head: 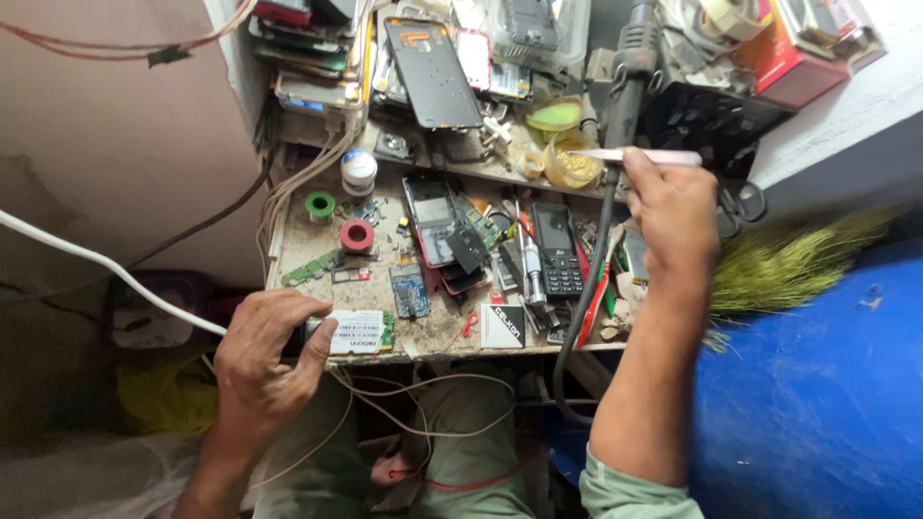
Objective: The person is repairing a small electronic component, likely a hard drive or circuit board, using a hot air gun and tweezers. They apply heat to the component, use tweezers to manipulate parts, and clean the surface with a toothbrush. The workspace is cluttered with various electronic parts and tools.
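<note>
My left hand grips a green circuit board with a white label at the near left edge of the small workbench. My right hand is raised over the bench's right side and pinches a pale, thin tweezer-like tool that points left toward a yellow-rimmed round container. A black cable runs down just left of that hand.
The bench is crowded with phone parts: a black keypad phone, a small blue board, a red tape roll, a green roll. Stacked phones and a back cover stand behind. A green broom lies at right.
</note>
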